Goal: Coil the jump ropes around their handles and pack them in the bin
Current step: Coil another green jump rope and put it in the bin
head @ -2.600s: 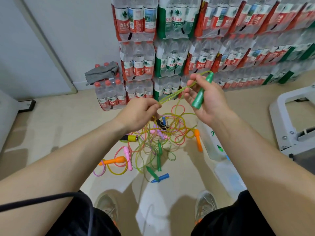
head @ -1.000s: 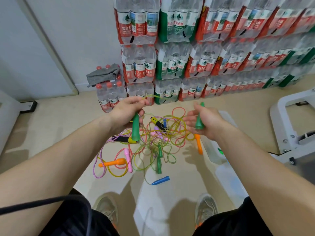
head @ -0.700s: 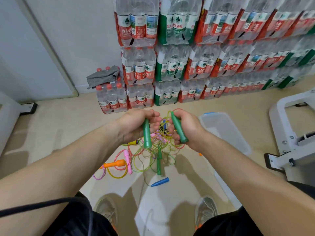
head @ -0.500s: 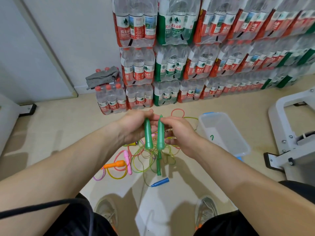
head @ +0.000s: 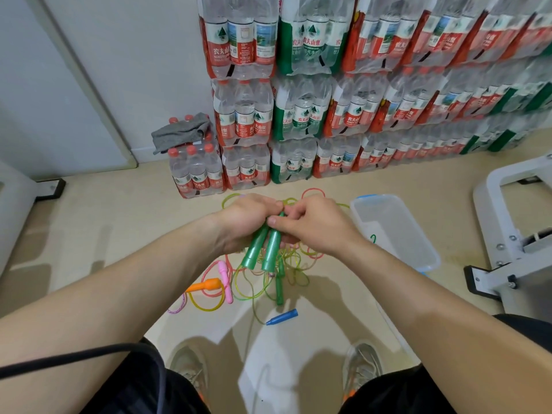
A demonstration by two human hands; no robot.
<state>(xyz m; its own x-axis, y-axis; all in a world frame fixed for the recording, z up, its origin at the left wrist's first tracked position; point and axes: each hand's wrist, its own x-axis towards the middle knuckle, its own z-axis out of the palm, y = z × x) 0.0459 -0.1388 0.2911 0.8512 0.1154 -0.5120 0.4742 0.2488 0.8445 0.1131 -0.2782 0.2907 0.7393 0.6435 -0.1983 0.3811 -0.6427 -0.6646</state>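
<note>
The two green handles [head: 263, 249], held well apart one second ago, one in each hand, now sit side by side and touching; the left hand [head: 243, 222] grips both; the right hand [head: 316, 228] has closed in to pinch their upper ends. The bin [head: 397, 231], earlier hidden behind the right arm, now shows beside it.

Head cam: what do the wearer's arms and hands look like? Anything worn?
Left hand and right hand: bare, as are both arms to the frame edge. No gloves, sleeves, rings or watch visible. A black cable runs beside the left arm.
</note>
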